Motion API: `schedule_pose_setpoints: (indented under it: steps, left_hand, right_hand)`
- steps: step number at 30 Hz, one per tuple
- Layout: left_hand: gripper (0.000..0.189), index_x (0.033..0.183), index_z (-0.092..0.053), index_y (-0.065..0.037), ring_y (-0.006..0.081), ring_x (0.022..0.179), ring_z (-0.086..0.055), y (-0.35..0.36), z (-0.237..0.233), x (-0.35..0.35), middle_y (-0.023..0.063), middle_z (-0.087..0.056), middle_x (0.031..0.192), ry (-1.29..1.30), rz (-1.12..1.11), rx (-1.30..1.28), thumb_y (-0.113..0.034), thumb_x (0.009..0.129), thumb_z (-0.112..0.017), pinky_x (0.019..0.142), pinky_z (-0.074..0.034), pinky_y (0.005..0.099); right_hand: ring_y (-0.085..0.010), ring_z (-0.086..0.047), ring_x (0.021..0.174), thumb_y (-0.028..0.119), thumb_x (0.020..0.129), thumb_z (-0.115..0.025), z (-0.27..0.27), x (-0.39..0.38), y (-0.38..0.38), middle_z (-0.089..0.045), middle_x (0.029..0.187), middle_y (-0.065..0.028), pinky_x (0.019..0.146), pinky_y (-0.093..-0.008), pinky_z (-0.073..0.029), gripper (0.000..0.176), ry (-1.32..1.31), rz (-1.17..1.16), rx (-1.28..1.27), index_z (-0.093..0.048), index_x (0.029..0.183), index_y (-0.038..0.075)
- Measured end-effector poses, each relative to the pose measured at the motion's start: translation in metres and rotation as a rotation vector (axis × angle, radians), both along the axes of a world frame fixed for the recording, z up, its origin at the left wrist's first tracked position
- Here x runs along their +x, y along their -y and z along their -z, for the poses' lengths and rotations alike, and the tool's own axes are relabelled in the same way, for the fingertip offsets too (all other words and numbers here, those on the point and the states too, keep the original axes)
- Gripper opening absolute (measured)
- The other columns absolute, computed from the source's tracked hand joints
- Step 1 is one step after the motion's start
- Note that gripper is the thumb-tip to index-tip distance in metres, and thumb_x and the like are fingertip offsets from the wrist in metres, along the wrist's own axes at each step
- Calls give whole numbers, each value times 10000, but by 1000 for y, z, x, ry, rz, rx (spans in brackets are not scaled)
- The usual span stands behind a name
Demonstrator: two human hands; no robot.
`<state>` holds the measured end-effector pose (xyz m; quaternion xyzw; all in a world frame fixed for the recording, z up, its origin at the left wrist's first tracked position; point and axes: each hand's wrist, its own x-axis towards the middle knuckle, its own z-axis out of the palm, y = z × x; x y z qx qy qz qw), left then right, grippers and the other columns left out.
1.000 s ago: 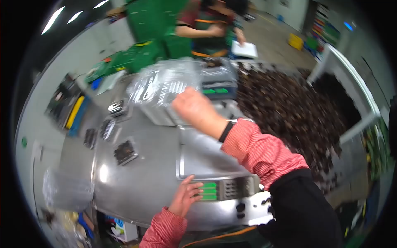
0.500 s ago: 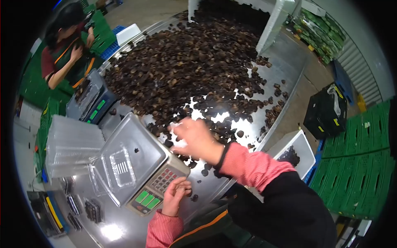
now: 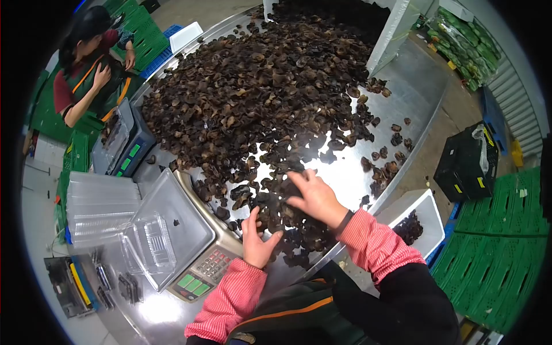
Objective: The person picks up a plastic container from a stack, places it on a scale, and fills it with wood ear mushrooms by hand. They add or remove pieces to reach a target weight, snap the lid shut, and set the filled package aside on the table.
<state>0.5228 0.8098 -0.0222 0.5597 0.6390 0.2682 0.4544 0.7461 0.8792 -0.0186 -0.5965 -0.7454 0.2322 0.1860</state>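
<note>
Reaching in among loose, dark, curled pieces [image 3: 269,202], both hands are down at the near side of the table [image 3: 415,80], and what a spot to watch! The left hand [image 3: 257,244] has its thumb apart from its fingers, fingertips right at the edge of the pieces. Across from it, the right hand [image 3: 319,198] is spread too, thumb and forefinger parted, over more of the same; whether either palm has caught a piece, I can't tell from this angle. Dark bits lie between the two, and beyond them rises the main heap [image 3: 247,98], sprawling right across the table!

Just beside the left forearm sits a scale [image 3: 214,261], green display panels showing, and on its metal platform [image 3: 187,215] lies an open clear container [image 3: 155,244] with one small dark scrap near it. Next to that, a stack of clear containers [image 3: 100,210]; behind, a second scale [image 3: 135,150] with green displays of its own. Over at the far left, a co-worker [image 3: 86,77] stands with one hand against the chest. And on the right, below the table's edge, a white bin [image 3: 428,227] has dark pieces inside!
</note>
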Motion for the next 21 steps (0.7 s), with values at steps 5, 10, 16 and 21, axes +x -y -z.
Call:
schedule_pose_setpoints:
  steps: [5,10,16,21]
  left_hand:
    - [988,1472,-409,-89,371,1197,-484,-17,1,-4,177,-489,1290,-353,75,316,-169,619,-901,1053,-395,449]
    - [1040,1485,-391,-91,377,1230,-463,-19,-2,4,173,-481,1322,-449,95,272,-197,594,-917,1067,-390,458]
    - [1162,1541,-306,-146,406,1329,-395,-25,-10,4,210,-376,1459,-443,229,169,-294,576,-936,1066,-376,512]
    - [1235,1569,-236,-188,417,1356,-380,-27,-22,-2,239,-327,1509,-568,378,117,-277,560,-942,1058,-393,526]
  right_hand:
    - [-376,-648,927,472,802,-771,-50,16,-56,-527,1222,-235,755,-459,-562,788,176,68,38,-452,1459,177]
    - [-364,-537,1147,651,854,-621,-11,26,-118,-538,1216,-163,965,-517,-451,737,469,82,-42,-524,1412,180]
    - [-303,-540,1101,423,862,-692,-18,-21,-15,-561,1169,-73,881,-457,-478,494,227,-314,56,-610,1278,169]
    - [-356,-576,1050,422,672,-870,-48,24,0,-520,1201,-195,852,-437,-518,959,156,-101,48,-428,1484,170]
